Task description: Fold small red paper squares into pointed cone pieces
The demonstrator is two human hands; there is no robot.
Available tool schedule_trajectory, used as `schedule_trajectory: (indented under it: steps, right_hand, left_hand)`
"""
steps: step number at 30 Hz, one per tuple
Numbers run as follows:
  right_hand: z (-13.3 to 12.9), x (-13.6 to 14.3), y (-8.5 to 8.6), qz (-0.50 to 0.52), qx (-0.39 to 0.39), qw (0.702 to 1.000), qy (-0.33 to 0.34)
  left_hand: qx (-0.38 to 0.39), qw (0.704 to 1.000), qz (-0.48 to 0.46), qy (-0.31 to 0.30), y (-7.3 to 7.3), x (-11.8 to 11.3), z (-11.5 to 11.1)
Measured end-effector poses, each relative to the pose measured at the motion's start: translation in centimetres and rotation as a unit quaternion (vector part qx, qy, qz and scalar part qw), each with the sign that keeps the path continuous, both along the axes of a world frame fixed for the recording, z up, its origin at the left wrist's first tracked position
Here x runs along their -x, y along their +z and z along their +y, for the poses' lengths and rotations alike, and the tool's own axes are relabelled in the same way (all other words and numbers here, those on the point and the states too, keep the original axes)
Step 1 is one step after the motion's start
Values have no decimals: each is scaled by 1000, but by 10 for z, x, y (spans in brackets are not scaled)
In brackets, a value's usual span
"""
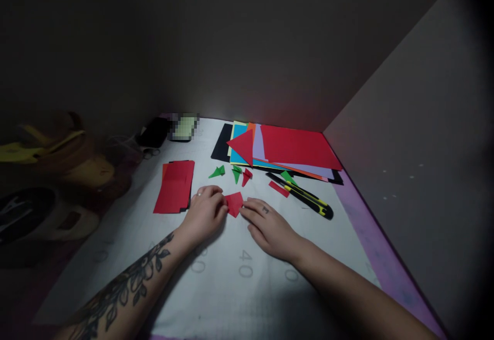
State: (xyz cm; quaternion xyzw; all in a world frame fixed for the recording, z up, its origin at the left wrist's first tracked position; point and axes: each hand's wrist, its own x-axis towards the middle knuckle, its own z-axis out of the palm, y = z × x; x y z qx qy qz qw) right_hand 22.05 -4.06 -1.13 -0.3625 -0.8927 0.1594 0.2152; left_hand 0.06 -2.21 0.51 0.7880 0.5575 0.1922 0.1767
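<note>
A small folded piece of red paper [234, 204] lies on the white sheet between my hands. My left hand [206, 210] is curled at its left edge, thumb and forefinger closed on the paper. From the other side, the stretched fingertips of my right hand [268, 227] touch the right edge, with the thumb apart below. Just beyond the paper are two small folded green pieces [217, 171] and a folded red piece [247, 176]. Left of my left hand sits a stack of red paper rectangles [174, 186], with black and orange edges showing.
A yellow-and-black box cutter [309, 198] lies at the right beside a red strip [278, 189] and a green scrap [288, 177]. Large coloured sheets [301, 147] lie at the back. Scissors handles [151, 153] and a black object [153, 132] are at far left. Walls stand behind and right.
</note>
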Motion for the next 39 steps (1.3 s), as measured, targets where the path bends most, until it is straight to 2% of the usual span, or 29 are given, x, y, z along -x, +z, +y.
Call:
schedule_trajectory:
  steps: [7,12,15,17,20,22,25,28,30,32,35,39]
  right_hand:
    - [1,-2,-5,33,8,998,-44]
    - [0,5,-1,11,43,999,-23]
    - [1,8,-1,40,58,997,-13]
    - [2,8,-2,101,66,992,-41]
    - [6,4,-3,214,91,966,-116]
    - [8,3,-2,270,112,943,-160]
    - [8,4,-1,317,135,918,-195]
    - [5,8,-3,326,141,914,-197]
    - [3,11,-5,315,147,918,-188]
    - [0,15,-7,312,163,920,-172]
    - [-3,22,-6,333,196,911,-145]
    - [-4,28,-2,339,238,896,-161]
  left_hand:
    - [13,1000,10,-2,0,-2,1]
    - [16,1000,3,-3,1,-2,0]
    - [0,999,-38,8,-3,-1,1]
    - [-18,995,-95,28,-5,0,3]
    - [-14,977,-202,67,-6,-1,5]
    - [36,959,-271,78,-4,-5,4]
    - [131,921,-362,54,-2,-13,0]
    - [186,889,-417,14,-2,-21,-6]
    - [204,891,-405,1,-1,-25,-9]
    - [206,906,-369,1,1,-26,-12]
    - [195,922,-336,16,5,-26,-13]
    - [186,922,-337,41,9,-25,-13]
